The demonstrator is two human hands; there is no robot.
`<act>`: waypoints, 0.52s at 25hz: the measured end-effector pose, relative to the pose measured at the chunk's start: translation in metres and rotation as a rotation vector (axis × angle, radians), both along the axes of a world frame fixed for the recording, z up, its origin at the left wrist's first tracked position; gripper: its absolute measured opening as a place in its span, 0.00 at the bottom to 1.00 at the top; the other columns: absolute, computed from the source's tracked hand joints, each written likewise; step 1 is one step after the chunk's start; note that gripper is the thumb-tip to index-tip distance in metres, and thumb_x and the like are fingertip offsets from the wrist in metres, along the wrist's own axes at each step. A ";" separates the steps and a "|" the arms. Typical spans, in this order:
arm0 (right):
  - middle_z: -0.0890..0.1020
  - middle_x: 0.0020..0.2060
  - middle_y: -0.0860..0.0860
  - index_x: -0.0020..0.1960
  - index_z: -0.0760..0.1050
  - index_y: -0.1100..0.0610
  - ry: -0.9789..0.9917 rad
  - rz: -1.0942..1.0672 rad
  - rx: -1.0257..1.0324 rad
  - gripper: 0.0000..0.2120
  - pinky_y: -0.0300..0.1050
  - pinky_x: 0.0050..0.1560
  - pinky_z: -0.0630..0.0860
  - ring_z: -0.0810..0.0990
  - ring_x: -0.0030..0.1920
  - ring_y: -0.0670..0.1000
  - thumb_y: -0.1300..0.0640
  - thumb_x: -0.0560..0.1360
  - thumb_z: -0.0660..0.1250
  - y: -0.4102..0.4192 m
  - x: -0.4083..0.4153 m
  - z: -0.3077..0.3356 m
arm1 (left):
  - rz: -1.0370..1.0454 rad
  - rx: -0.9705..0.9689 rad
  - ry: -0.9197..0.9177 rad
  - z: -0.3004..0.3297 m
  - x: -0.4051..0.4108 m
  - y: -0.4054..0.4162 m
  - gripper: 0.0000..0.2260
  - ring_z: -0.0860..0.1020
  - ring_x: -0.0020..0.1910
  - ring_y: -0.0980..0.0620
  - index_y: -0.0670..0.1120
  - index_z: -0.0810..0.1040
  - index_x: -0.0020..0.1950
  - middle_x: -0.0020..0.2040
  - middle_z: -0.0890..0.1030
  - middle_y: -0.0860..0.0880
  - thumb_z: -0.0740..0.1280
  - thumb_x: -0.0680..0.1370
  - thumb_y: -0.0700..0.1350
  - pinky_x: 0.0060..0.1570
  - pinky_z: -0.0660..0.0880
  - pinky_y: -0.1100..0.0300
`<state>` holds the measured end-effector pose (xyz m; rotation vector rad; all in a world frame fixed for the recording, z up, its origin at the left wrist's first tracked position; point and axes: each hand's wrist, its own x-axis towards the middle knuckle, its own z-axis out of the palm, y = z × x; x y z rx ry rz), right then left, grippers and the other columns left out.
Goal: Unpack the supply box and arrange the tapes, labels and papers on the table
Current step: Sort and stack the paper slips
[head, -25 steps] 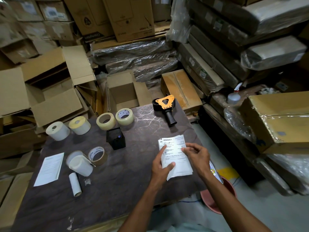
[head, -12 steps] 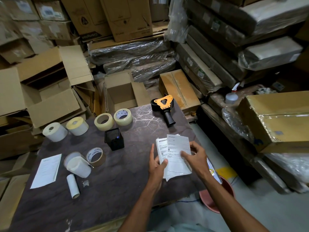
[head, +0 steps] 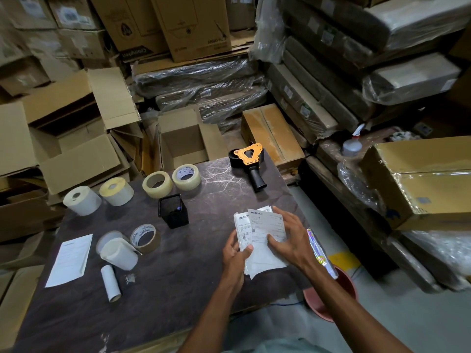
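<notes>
Fingers (head: 279, 220) of the right hand (head: 290, 238) lie spread and flat over the top sheet of the papers (head: 262, 240); left hand (head: 235, 253) grips the stack's left edge, thumb on top, other fingers underneath and hidden.

Table (head: 178, 289): dark, veined top, carrying all items below.

Papers: white printed slips, fanned, held at the table's right side, lower ends touching or just above the surface; cannot tell which.

Sheet (head: 70, 259): single white page, flat, at the left edge.

Dispenser (head: 248, 159): orange and black, far right corner, handle pointing toward the person.

Label roll (head: 81, 200): white, far left. Second label roll (head: 116, 191): white with yellowish core, just beside it.

Clear tape (head: 157, 184) and second clear tape (head: 186, 176): side by side along the far edge, right of the label rolls.

White roll (head: 118, 253): on its side, mid-left, touching the brown tape (head: 145, 238) to its right.

Holder (head: 173, 210): black mesh cup, centre, between the clear tapes and the brown tape.

Small roll (head: 110, 282): white tube lying near the sheet.

Foil pack (head: 321, 253): shiny, at the right edge, partly behind the right forearm.

Open box (head: 187, 141): cardboard, just beyond the far edge.
</notes>
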<state>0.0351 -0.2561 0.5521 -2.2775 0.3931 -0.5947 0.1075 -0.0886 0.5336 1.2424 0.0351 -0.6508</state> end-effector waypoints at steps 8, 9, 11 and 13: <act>0.73 0.69 0.43 0.72 0.71 0.55 0.016 0.020 -0.012 0.37 0.46 0.68 0.68 0.70 0.69 0.52 0.53 0.65 0.77 -0.002 0.001 0.002 | -0.029 0.062 -0.034 -0.009 0.002 0.003 0.28 0.83 0.57 0.41 0.45 0.71 0.72 0.59 0.84 0.44 0.70 0.74 0.28 0.58 0.78 0.37; 0.73 0.68 0.43 0.71 0.72 0.55 0.020 0.021 -0.024 0.36 0.47 0.68 0.69 0.70 0.69 0.53 0.53 0.65 0.77 -0.002 0.001 0.001 | -0.022 0.066 -0.031 -0.009 0.002 0.003 0.28 0.83 0.57 0.41 0.45 0.72 0.71 0.58 0.84 0.44 0.70 0.74 0.28 0.58 0.78 0.38; 0.72 0.70 0.43 0.70 0.73 0.56 0.041 0.031 -0.062 0.34 0.47 0.68 0.69 0.69 0.70 0.53 0.52 0.66 0.76 -0.002 0.003 0.000 | -0.026 0.057 -0.034 -0.009 0.002 0.003 0.27 0.83 0.57 0.41 0.44 0.72 0.71 0.58 0.84 0.44 0.70 0.74 0.28 0.58 0.78 0.38; 0.71 0.72 0.44 0.68 0.75 0.56 0.073 0.039 -0.119 0.31 0.46 0.68 0.69 0.67 0.71 0.52 0.48 0.67 0.75 -0.004 0.004 -0.004 | -0.033 0.044 -0.033 -0.010 0.001 0.003 0.27 0.83 0.57 0.41 0.45 0.72 0.71 0.58 0.84 0.43 0.70 0.74 0.28 0.58 0.78 0.38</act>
